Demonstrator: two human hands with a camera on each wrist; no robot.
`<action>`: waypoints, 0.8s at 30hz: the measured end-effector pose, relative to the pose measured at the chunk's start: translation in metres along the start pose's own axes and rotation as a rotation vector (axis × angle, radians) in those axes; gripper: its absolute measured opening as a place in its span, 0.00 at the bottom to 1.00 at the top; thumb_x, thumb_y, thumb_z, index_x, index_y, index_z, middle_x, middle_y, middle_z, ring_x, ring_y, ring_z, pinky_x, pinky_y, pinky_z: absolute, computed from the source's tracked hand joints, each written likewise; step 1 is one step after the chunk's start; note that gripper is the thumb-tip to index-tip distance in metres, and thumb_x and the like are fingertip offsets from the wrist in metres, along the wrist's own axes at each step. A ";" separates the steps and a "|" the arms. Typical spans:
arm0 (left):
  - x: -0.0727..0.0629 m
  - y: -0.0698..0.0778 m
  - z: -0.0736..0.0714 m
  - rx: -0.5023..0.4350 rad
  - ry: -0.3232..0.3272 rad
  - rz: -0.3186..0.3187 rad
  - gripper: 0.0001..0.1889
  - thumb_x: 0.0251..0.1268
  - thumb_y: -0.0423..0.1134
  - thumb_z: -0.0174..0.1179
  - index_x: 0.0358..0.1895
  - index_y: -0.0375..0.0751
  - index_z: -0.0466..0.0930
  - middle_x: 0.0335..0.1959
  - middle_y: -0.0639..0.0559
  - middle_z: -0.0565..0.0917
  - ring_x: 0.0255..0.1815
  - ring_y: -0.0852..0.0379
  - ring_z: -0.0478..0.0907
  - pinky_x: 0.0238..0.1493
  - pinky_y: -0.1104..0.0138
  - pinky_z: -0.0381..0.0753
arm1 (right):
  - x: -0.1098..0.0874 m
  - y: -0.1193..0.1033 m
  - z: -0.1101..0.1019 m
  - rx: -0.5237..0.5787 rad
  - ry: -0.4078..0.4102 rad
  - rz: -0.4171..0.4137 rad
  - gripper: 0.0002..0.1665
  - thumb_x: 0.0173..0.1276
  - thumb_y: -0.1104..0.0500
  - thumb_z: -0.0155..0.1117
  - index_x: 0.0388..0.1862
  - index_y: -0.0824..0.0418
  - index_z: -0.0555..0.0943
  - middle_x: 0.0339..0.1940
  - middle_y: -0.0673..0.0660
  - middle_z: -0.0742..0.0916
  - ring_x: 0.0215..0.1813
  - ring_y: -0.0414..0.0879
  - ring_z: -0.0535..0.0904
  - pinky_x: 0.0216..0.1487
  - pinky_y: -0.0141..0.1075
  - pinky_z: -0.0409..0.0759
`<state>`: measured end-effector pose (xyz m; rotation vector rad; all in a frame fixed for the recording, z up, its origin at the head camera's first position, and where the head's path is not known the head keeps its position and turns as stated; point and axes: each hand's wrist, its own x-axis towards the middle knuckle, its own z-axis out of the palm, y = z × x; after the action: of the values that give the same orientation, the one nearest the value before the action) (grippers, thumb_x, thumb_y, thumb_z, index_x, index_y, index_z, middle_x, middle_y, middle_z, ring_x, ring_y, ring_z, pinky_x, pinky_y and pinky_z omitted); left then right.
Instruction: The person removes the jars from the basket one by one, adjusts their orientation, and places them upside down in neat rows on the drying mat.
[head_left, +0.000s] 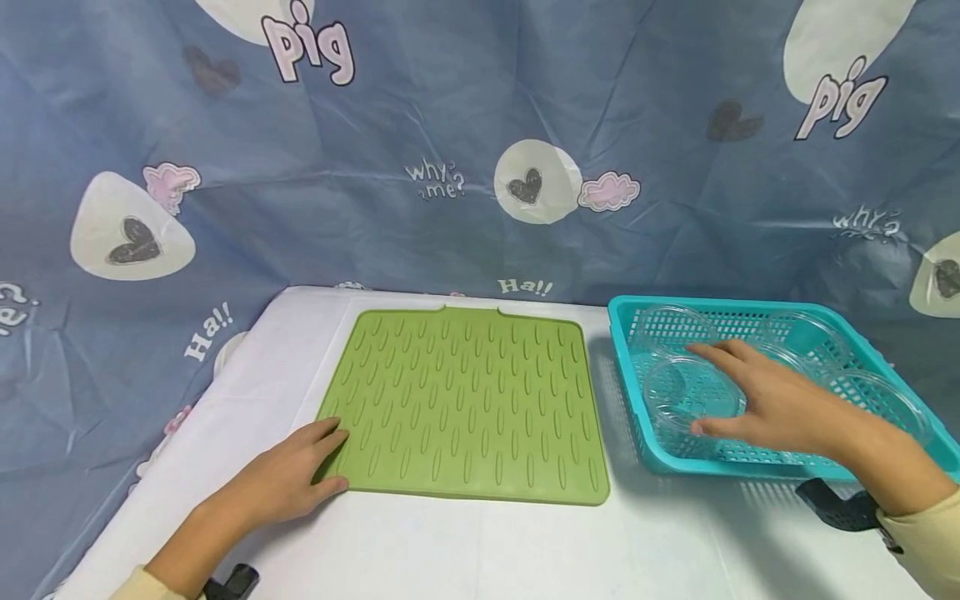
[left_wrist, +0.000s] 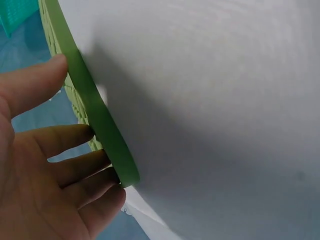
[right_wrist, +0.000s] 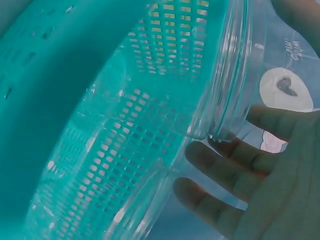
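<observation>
A green silicone mat (head_left: 465,400) with raised oval ridges lies flat on the white table. At its near left corner my left hand (head_left: 288,475) rests, fingertips on the edge; in the left wrist view the fingers and thumb touch the mat's rim (left_wrist: 95,102), loosely spread. On the right stands a turquoise plastic basket (head_left: 735,468) holding several clear round containers. Over it my right hand (head_left: 780,408) reaches, thumb and fingers spread around the front left clear container (head_left: 678,392). In the right wrist view the fingertips are close to a clear rim (right_wrist: 235,75); firm contact cannot be told.
A white cloth-like surface (head_left: 480,542) covers the table. Behind it hangs a blue printed curtain (head_left: 450,233), which also runs down the left side. Other clear containers (head_left: 877,400) stand farther right in the basket. The basket's walls rise around them.
</observation>
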<state>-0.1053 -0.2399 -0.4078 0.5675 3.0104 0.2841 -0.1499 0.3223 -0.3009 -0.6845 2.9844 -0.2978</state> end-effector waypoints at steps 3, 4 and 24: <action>0.001 0.001 0.000 -0.011 -0.016 -0.020 0.35 0.58 0.49 0.69 0.63 0.28 0.75 0.68 0.30 0.72 0.68 0.32 0.71 0.64 0.42 0.76 | -0.002 0.000 0.002 0.021 -0.007 -0.004 0.59 0.54 0.32 0.73 0.77 0.57 0.60 0.67 0.65 0.71 0.57 0.62 0.80 0.41 0.52 0.83; 0.002 0.002 0.000 -0.015 -0.020 -0.025 0.35 0.58 0.49 0.69 0.63 0.28 0.75 0.68 0.30 0.72 0.68 0.31 0.71 0.64 0.42 0.76 | -0.002 0.000 0.003 0.020 -0.015 -0.002 0.60 0.54 0.32 0.73 0.78 0.58 0.60 0.68 0.66 0.71 0.58 0.64 0.79 0.42 0.53 0.83; 0.004 0.005 0.001 -0.049 -0.040 -0.068 0.35 0.58 0.47 0.70 0.64 0.26 0.73 0.68 0.29 0.71 0.68 0.30 0.69 0.66 0.41 0.74 | 0.005 -0.002 0.023 0.176 -0.076 0.070 0.74 0.48 0.38 0.80 0.79 0.67 0.46 0.70 0.72 0.66 0.67 0.71 0.69 0.52 0.61 0.82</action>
<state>-0.1069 -0.2340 -0.4081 0.4605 2.9676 0.3376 -0.1507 0.3143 -0.3226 -0.5589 2.8587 -0.5099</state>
